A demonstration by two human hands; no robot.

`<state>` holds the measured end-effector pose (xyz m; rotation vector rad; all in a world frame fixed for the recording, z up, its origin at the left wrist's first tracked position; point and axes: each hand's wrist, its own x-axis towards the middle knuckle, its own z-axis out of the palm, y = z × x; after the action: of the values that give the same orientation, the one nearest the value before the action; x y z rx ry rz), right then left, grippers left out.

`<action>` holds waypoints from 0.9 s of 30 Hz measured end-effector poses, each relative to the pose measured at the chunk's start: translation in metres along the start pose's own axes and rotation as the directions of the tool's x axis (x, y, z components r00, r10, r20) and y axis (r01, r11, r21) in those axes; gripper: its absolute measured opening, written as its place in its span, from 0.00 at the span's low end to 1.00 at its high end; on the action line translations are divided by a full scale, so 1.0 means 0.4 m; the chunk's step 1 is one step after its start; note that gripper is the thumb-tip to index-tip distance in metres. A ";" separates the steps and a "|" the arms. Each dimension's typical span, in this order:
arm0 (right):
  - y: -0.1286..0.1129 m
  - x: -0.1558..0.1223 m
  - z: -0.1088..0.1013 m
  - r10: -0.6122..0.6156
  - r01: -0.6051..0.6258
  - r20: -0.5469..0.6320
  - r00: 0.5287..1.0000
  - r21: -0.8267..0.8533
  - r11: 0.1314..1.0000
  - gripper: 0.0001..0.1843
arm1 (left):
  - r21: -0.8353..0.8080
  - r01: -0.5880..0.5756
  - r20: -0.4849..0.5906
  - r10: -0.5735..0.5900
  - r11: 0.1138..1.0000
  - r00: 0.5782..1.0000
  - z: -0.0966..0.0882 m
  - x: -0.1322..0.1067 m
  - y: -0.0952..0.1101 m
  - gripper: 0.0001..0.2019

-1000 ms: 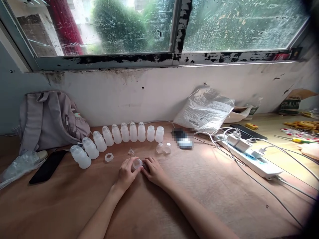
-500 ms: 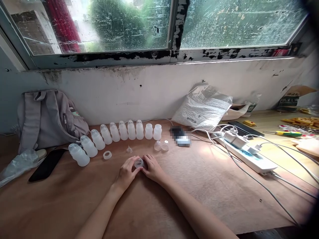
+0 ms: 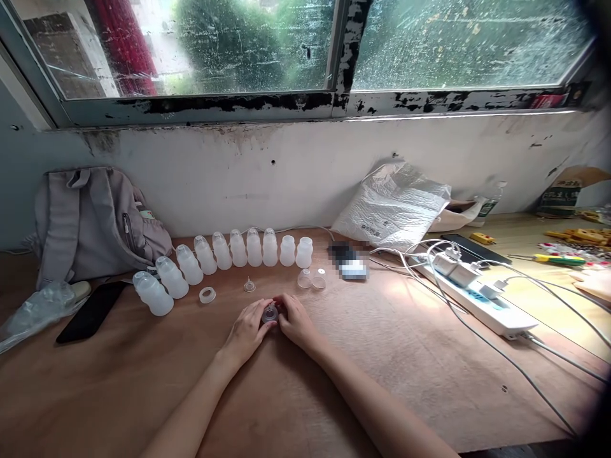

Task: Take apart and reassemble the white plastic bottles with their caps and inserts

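Note:
My left hand (image 3: 249, 326) and my right hand (image 3: 294, 319) meet over the table, fingers closed around a clear bottle nipple (image 3: 270, 313) that seems to sit in a collar ring. Its far side is hidden by my fingers. Just beyond my hands stands another clear nipple (image 3: 249, 285). To its left lies a white collar ring (image 3: 207, 295). Two clear round caps (image 3: 318, 280) rest right of it. Behind them curves a row of frosted baby bottles (image 3: 237, 248); most have domed tops, while two open-necked bottles (image 3: 304, 253) stand at the right end.
A grey backpack (image 3: 100, 222), black phone (image 3: 90, 313) and clear plastic bag (image 3: 41, 308) are on the left. On the right, a white power strip (image 3: 501, 318) trails cables. A silver bubble bag (image 3: 396, 203) leans against the wall, near a pixelated object (image 3: 351, 262).
The nipple piece between my hands has turned: an open ring faced up before, and now a nipple tip shows. My right fingers have shifted slightly around it. The view has moved a little.

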<state>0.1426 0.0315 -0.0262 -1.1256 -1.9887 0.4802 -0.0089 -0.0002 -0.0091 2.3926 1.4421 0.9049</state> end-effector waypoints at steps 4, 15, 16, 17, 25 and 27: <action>0.001 0.000 0.002 0.010 -0.010 -0.005 1.000 -0.010 1.000 0.20 | -0.044 0.029 -0.048 -0.031 0.999 0.998 0.000 0.002 0.003 0.11; -0.064 -0.001 -0.030 -0.124 0.108 0.071 0.990 0.197 0.974 0.16 | -0.549 0.271 -0.065 -0.363 0.791 0.929 -0.008 0.014 -0.004 0.10; -0.062 0.000 -0.027 -0.105 0.091 0.061 0.993 0.204 0.975 0.13 | -0.590 0.287 -0.043 -0.385 0.755 0.922 -0.009 0.015 -0.003 0.11; -0.060 0.000 -0.024 -0.082 0.070 0.049 0.995 0.210 0.975 0.11 | -0.621 0.302 -0.026 -0.404 0.723 0.914 -0.009 0.016 -0.003 0.12; -0.049 0.004 -0.013 0.082 -0.072 -0.042 0.996 0.199 0.977 0.07 | -0.542 0.260 -0.039 -0.333 0.800 0.942 -0.022 0.007 0.026 0.13; -0.055 0.004 -0.017 0.072 -0.061 -0.044 0.996 0.203 0.977 0.07 | -0.497 0.242 -0.048 -0.305 0.833 0.951 -0.025 0.006 0.029 0.12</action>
<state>0.1355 0.0208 -0.0073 -1.0686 -1.8173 0.6657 -0.0055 -0.0053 0.0050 1.7387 1.3499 1.1904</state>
